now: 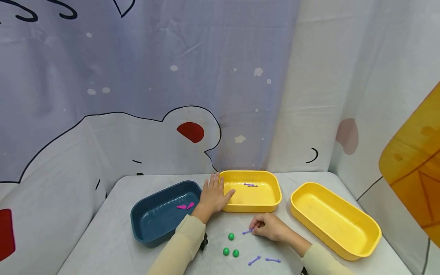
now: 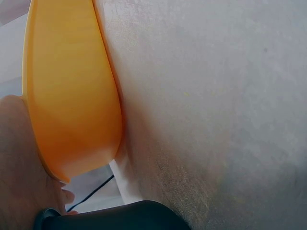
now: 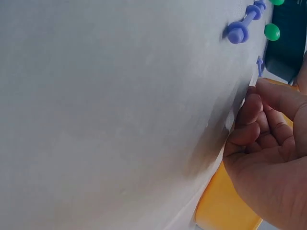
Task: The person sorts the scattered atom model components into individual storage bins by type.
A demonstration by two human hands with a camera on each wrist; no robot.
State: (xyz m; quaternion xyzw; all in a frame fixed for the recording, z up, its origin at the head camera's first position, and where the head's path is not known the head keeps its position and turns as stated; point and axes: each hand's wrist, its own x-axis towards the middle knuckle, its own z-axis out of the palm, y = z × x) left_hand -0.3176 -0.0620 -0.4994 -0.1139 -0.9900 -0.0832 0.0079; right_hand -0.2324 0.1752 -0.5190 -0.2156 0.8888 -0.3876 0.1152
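Note:
My right hand [image 1: 269,227] pinches a small purple rod with knobbed ends [image 1: 248,231] between thumb and fingertips, just above the table. In the right wrist view, the end of that purple rod [image 3: 259,66] pokes out past the thumb. My left hand [image 1: 213,194] rests with spread, straight fingers on the left rim of the middle yellow tray [image 1: 252,208]. Two purple rods [image 1: 251,185] lie inside that tray. On the table near my right hand are two more purple rods [image 1: 254,260] and three green beads [image 1: 231,236].
Left of the middle tray stands a dark blue tray [image 1: 151,225] holding two pink teardrop-shaped pieces [image 1: 186,206]; my left forearm crosses its right side. A second yellow tray [image 1: 335,225] sits angled at the right. A printed curtain [image 1: 240,95] hangs behind the table.

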